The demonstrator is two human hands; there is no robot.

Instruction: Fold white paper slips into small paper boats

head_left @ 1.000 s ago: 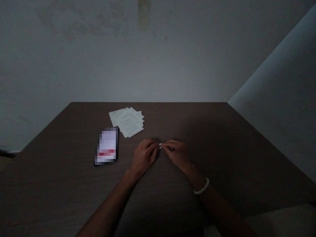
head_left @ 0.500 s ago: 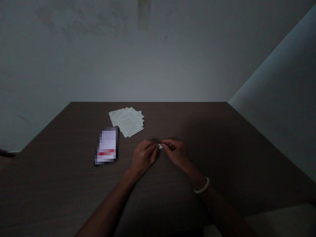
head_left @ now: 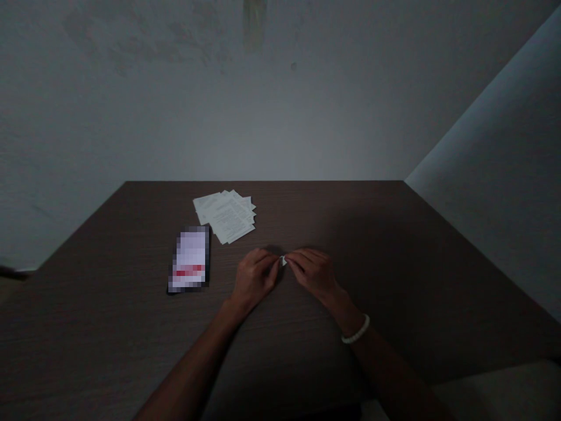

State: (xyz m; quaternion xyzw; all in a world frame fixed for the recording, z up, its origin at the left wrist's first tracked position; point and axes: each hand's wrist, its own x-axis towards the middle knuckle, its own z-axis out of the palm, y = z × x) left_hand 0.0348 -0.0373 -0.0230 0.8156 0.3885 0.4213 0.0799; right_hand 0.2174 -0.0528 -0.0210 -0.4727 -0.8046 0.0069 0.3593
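A tiny piece of white paper (head_left: 283,261) is pinched between my two hands, low over the middle of the table. My left hand (head_left: 255,273) has its thumb and fingertips closed on the paper's left side. From the other side my right hand (head_left: 314,272) grips it with thumb and forefinger, the other fingers curled alongside. Most of the paper is hidden by the fingertips, so its exact shape cannot be made out. A pale bracelet (head_left: 356,331) circles my right wrist.
Printed white sheets (head_left: 230,216) lie fanned in a pile beyond my left hand. Left of that hand is a phone (head_left: 190,257) with a blurred, lit screen. The brown wooden table (head_left: 342,202) meets a stained wall (head_left: 280,117) at the back.
My right hand has turned slightly, its fingers drawing closer together, and its wrist has shifted a little left. Less of the white paper shows. My left hand stays nearly still.
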